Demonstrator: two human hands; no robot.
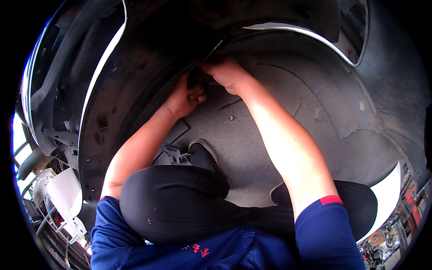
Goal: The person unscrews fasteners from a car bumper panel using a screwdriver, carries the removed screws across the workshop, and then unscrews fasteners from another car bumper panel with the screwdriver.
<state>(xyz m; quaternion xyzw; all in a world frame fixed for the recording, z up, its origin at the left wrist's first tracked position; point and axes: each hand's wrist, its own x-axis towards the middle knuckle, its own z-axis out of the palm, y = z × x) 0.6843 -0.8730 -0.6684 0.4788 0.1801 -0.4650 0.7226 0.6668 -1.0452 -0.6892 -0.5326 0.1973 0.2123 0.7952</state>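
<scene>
Both hands meet in shadow at the lower edge of a large dark curved plastic panel with a white rim, which looks like a car bumper cover. My left hand is closed with its fingers curled around something dark that I cannot make out. Just to its right, my right hand reaches to the same spot, its fingers bent and partly lost in the dark. What lies between the hands is hidden by shadow. A thin light-coloured streak shows on the dark panel just beyond them.
A small round metal piece, perhaps a nut, lies on the grey floor. Beside my shoe is a grey plastic bracket. The panel curves around me on the far and right sides. White parts stand at the left; assorted clutter lies lower right.
</scene>
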